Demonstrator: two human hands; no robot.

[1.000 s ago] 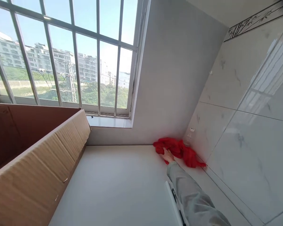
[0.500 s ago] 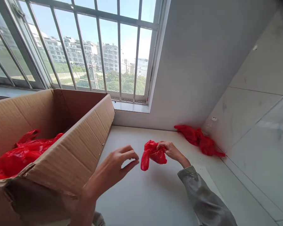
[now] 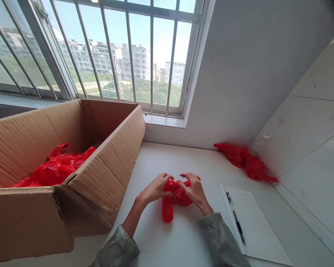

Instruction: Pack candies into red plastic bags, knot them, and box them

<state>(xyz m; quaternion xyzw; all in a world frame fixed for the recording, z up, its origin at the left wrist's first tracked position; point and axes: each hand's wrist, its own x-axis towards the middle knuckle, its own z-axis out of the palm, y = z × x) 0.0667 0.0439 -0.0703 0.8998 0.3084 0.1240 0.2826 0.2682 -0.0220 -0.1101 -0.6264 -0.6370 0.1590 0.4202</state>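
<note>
A knotted red plastic bag [image 3: 180, 195] lies crumpled on the white tabletop, one loop hanging toward me. My left hand [image 3: 158, 187] holds its left side, thumb in front and fingers curved over the top. On the other side, my right hand [image 3: 194, 190] has its thumb and bent fingers around the bag's right part. The fingertips partly hide the top of the bag. To the left, more red plastic bags [image 3: 55, 168] are heaped inside an open cardboard box [image 3: 108, 163].
Another red bag [image 3: 246, 161] lies against the wall at the back right. A black pen [image 3: 236, 218] rests on a white pad [image 3: 258, 226] right of my right arm. Behind the box is a barred window [image 3: 128, 55].
The red bag, held up by my right hand before, is lower, on the table. My left hand has moved right onto it. The view has shifted, and the pen and pad now show.
</note>
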